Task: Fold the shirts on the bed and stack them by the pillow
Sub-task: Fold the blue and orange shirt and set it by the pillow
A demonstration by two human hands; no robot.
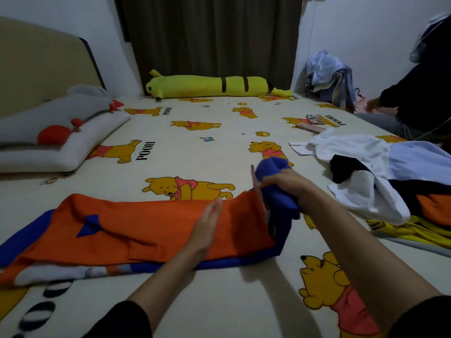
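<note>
On the bed, at 6 o'clock: the orange cotton shirt with blue sleeves and trim [136, 230] lies flattened crosswise on the cartoon-bear bed sheet [195, 147], partly folded.
Left hand [207, 223]: fingers straight and together, pressing flat on the orange shirt's middle.
Right hand [283, 186]: fingers clamped round the blue sleeve end [273, 167], lifted at the shirt's 3 o'clock edge, seemingly to fold it inward.
Progress: early, I judge; one shirt mid-fold, none stacked by the white pillow [61, 147] at 10 o'clock.
Left to do: a loose heap of white, black, orange and yellow garments [380, 181] at 3 o'clock; count unclear.
Further out: one long yellow plush toy [207, 86] at 12 o'clock; a second person [419, 89] at 2 o'clock.
</note>
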